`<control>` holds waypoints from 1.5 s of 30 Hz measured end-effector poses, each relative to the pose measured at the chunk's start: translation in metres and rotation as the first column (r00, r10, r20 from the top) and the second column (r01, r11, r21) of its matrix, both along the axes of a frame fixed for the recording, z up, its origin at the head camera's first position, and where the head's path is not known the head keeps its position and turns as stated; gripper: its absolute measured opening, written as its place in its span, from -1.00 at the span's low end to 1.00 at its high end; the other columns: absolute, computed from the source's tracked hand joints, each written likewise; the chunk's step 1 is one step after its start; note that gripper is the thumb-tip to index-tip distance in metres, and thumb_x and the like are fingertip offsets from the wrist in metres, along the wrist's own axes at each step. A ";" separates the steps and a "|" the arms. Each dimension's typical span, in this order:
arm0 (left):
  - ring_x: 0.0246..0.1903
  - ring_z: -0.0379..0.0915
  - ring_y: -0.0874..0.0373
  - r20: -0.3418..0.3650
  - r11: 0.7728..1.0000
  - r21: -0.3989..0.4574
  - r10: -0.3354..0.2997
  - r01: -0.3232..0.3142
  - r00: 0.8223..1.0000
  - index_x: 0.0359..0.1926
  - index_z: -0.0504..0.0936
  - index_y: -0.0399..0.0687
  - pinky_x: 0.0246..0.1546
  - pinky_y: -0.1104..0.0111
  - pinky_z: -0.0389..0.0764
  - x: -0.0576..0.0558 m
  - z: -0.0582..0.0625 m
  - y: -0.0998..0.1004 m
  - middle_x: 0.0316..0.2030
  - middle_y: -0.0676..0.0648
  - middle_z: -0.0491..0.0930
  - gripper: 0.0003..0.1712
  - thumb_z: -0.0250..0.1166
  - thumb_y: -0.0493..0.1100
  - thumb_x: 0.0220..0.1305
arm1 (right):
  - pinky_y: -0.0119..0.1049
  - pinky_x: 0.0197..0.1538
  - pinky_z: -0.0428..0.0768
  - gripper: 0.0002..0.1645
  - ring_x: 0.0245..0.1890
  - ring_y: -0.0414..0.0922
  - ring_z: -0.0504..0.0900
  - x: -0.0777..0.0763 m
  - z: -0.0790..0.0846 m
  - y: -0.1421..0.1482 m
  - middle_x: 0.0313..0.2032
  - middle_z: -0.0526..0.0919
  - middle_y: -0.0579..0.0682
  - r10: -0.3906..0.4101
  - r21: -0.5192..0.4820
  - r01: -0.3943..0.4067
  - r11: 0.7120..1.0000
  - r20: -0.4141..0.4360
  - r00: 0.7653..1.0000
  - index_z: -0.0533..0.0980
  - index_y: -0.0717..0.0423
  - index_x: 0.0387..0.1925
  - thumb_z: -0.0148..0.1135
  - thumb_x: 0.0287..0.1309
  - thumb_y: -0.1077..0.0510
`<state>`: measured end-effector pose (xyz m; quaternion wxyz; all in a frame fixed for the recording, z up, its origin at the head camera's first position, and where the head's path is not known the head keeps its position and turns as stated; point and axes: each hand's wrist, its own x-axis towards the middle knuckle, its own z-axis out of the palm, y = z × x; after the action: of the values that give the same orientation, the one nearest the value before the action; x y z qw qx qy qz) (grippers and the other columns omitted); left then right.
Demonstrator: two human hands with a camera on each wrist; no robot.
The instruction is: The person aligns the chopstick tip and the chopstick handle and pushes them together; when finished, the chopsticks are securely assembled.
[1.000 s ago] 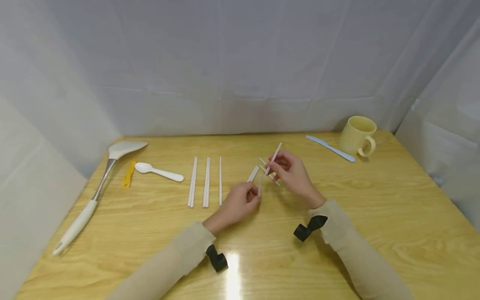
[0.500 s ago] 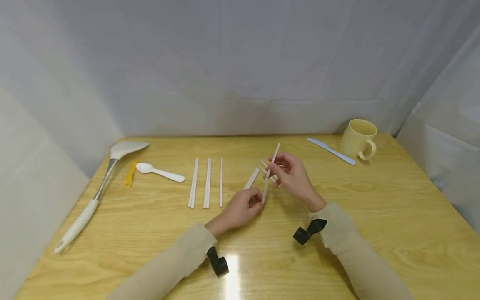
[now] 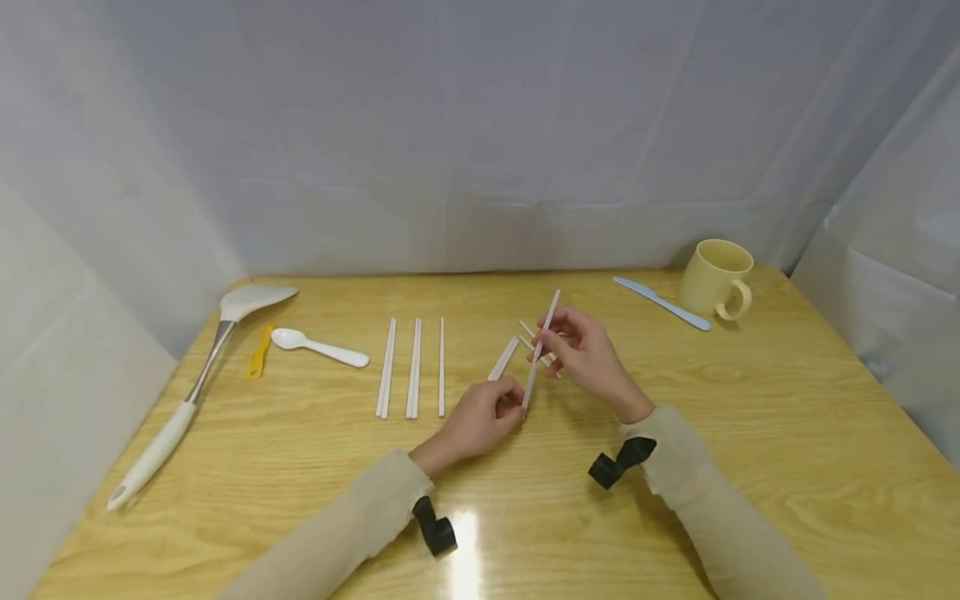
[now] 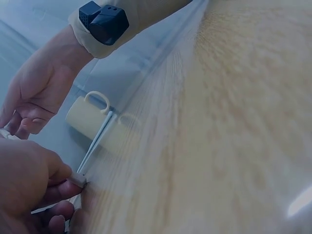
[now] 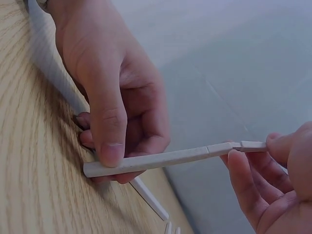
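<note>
My left hand [image 3: 483,418] pinches the lower, thick end of a white chopstick [image 3: 531,379] above the table. Higher up, my right hand [image 3: 588,354] grips the same chopstick, which slants up and away. In the right wrist view, seams show along the chopstick [image 5: 190,157], and it narrows inside my right fingers [image 5: 243,180]. Beside my left hand lie short thick white sticks [image 3: 503,358], their near ends hidden. Thin white sticks [image 4: 96,141] lie behind my right hand. Further left rest two paired sets of white chopsticks [image 3: 386,367] and a single chopstick [image 3: 442,367].
A white spoon [image 3: 318,346], a yellow plastic piece [image 3: 259,352] and a long white-handled turner [image 3: 202,379] lie on the left. At the back right are a pale blue knife [image 3: 662,303] and a yellow mug [image 3: 716,277]. Cloth [image 3: 480,133] hangs behind the wooden table [image 3: 750,433].
One second ago each hand held a separate short white piece. Half a second ago the pieces had come into one line between my hands. Since then, the hands have barely moved.
</note>
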<state>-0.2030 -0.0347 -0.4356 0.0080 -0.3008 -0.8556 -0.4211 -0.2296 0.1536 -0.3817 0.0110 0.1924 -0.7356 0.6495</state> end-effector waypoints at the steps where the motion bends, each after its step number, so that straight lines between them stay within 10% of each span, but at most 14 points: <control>1: -0.60 0.29 0.36 0.000 1.000 0.002 0.000 0.000 1.000 -0.32 0.61 -0.17 -0.54 0.53 0.35 0.000 0.000 0.000 -0.46 -0.04 0.64 -0.96 0.26 -0.30 0.18 | -0.31 -0.52 0.61 -0.83 -0.45 -0.22 0.65 0.000 0.000 0.000 -0.32 0.57 0.32 -0.005 0.008 0.005 1.000 -0.002 1.000 0.38 0.46 -0.11 0.01 0.33 0.38; 17: -0.59 0.29 0.34 0.025 1.000 0.000 -0.015 0.015 1.000 -0.30 0.60 -0.18 -0.54 0.51 0.34 0.001 0.005 -0.001 -0.55 -0.02 0.56 -0.96 0.26 -0.31 0.20 | -0.29 -0.46 0.64 -0.86 -0.44 0.14 0.66 0.001 -0.003 -0.001 -0.39 0.64 0.29 -0.047 0.145 0.063 0.987 -0.107 0.993 0.47 0.41 -0.22 0.14 0.27 0.33; 26: -0.46 0.42 0.27 0.017 1.000 0.007 -0.014 0.014 1.000 -0.29 0.59 -0.18 -0.40 0.48 0.44 0.002 0.001 0.001 -0.42 -0.07 0.65 -0.95 0.25 -0.34 0.20 | -0.05 -0.38 0.66 -0.87 -0.47 -0.12 0.67 0.000 -0.004 -0.002 -0.39 0.65 0.30 -0.024 0.142 0.037 0.989 -0.089 0.996 0.47 0.39 -0.24 0.13 0.28 0.33; 33: -0.45 0.46 0.25 0.005 0.997 0.042 -0.058 0.057 0.998 -0.25 0.56 -0.22 -0.38 0.49 0.47 0.000 -0.004 -0.001 -0.40 -0.09 0.62 -0.93 0.22 -0.36 0.23 | -0.11 -0.38 0.66 -0.84 -0.44 0.06 0.68 -0.002 -0.005 -0.002 -0.37 0.65 0.34 -0.039 0.170 0.049 0.984 -0.065 0.997 0.47 0.43 -0.22 0.11 0.30 0.32; 38: -0.48 0.46 0.27 -0.001 0.980 0.153 -0.130 0.128 0.992 -0.02 0.43 -0.30 -0.46 0.50 0.49 -0.001 -0.006 -0.002 -0.37 -0.12 0.65 -0.63 0.30 -0.40 0.14 | -0.14 -0.38 0.66 -0.79 -0.49 -0.22 0.64 -0.004 -0.005 -0.003 -0.29 0.59 0.48 -0.056 0.139 0.049 0.989 0.044 0.997 0.44 0.50 -0.14 0.07 0.31 0.34; 45: -0.54 0.48 0.18 -0.137 0.959 0.201 -0.174 0.200 0.975 0.11 0.41 -0.19 -0.56 0.46 0.48 0.003 -0.001 0.003 -0.40 -0.07 0.65 -0.35 0.45 -0.38 -0.05 | -0.37 -0.40 0.60 -0.73 -0.49 -0.30 0.60 -0.005 -0.007 0.002 -0.40 0.64 0.17 0.012 0.132 -0.024 0.991 0.092 0.996 0.43 0.53 -0.09 0.07 0.32 0.33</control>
<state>-0.1996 -0.0318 -0.4363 0.0511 -0.4023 -0.7710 -0.4910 -0.2342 0.1553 -0.3884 -0.0412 0.1696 -0.7753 0.6070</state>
